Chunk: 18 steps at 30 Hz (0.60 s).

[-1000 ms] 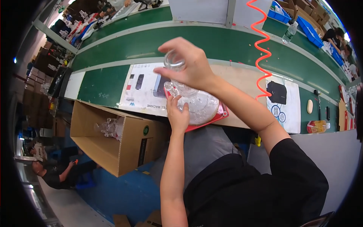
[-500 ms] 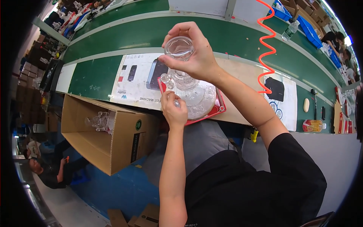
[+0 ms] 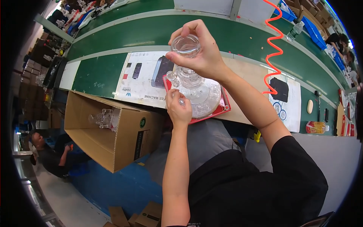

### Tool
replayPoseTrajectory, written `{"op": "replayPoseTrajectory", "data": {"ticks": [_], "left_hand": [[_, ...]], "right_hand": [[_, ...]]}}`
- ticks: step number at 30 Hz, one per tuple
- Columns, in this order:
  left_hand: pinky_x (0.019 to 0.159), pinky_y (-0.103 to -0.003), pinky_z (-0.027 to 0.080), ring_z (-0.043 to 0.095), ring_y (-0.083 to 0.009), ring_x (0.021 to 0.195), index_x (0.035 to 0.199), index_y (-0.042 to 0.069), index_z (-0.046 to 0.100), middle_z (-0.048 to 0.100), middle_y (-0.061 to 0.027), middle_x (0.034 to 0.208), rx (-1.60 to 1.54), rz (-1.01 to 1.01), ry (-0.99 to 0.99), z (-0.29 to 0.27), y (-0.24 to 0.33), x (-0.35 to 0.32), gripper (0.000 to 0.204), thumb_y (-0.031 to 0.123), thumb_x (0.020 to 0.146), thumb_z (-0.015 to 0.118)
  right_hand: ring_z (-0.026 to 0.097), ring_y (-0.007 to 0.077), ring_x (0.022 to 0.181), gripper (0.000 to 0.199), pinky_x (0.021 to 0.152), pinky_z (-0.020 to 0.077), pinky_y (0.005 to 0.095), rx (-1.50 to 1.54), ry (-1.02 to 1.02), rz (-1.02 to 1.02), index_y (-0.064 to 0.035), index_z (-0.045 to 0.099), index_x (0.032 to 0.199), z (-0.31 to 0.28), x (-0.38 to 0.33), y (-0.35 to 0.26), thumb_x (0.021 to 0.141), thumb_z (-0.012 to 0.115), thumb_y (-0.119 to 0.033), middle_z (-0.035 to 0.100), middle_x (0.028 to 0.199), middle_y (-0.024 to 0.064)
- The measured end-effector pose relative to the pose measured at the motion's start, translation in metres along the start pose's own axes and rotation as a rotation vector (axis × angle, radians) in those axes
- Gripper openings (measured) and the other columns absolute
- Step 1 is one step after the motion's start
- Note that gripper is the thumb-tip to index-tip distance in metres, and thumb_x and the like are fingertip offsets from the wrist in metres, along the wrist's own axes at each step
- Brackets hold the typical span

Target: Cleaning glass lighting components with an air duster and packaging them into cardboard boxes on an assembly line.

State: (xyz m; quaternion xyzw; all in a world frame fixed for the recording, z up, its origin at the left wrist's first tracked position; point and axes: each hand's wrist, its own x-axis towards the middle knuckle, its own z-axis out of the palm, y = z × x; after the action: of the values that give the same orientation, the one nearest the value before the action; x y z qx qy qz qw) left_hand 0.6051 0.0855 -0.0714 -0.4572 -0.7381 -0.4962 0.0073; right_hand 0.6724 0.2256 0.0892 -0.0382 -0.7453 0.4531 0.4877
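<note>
both hands — right hand (image 3: 202, 53), left hand (image 3: 179, 109) — grip the clear glass piece (image 3: 189, 77).

The right hand (image 3: 202, 53) has raised the clear glass piece (image 3: 189, 72) toward twelve o'clock, upright above the red tray (image 3: 223, 108); the left hand (image 3: 178, 109) has followed underneath.

Bright even overhead light, soft shadows, sharp centre, strong fisheye bending, black rim.
</note>
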Motion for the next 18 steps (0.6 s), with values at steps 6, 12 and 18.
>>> {"op": "replayPoseTrajectory", "data": {"ticks": [6, 12, 18], "left_hand": [[0.087, -0.044, 0.043, 0.052, -0.038, 0.096, 0.08, -0.003, 0.055, 0.054, -0.0191, 0.098, 0.047, 0.025, 0.007, 0.004, 0.001, 0.002, 0.006, 0.001, 0.075, 0.054], [0.088, -0.045, 0.042, 0.052, -0.0381, 0.097, 0.08, -0.003, 0.055, 0.054, -0.019, 0.097, 0.049, 0.049, 0.014, 0.001, -0.002, 0.002, 0.007, 0.001, 0.075, 0.055], [0.089, -0.046, 0.04, 0.05, -0.0402, 0.099, 0.076, -0.003, 0.053, 0.053, -0.0216, 0.103, -0.054, 0.039, -0.012, 0.005, 0.003, 0.002, 0.007, 0.003, 0.073, 0.055]], "right_hand": [[0.06, 0.0093, 0.085, 0.044, 0.076, 0.0503, 0.0235, -0.085, 0.011, -0.084, -0.0073, 0.041, 0.095, 0.015, -0.002, -0.002, 0.075, 0.08, -0.011, 0.063, 0.092, 0.0076], [0.06, 0.0096, 0.084, 0.044, 0.075, 0.0502, 0.0232, -0.113, 0.005, -0.122, -0.0071, 0.041, 0.096, 0.019, -0.001, 0.001, 0.075, 0.08, -0.01, 0.064, 0.092, 0.0073], [0.06, 0.0097, 0.085, 0.044, 0.075, 0.0507, 0.0234, 0.024, 0.018, -0.065, -0.0086, 0.037, 0.093, 0.0, -0.001, 0.005, 0.076, 0.078, -0.005, 0.062, 0.097, 0.0093]]}}
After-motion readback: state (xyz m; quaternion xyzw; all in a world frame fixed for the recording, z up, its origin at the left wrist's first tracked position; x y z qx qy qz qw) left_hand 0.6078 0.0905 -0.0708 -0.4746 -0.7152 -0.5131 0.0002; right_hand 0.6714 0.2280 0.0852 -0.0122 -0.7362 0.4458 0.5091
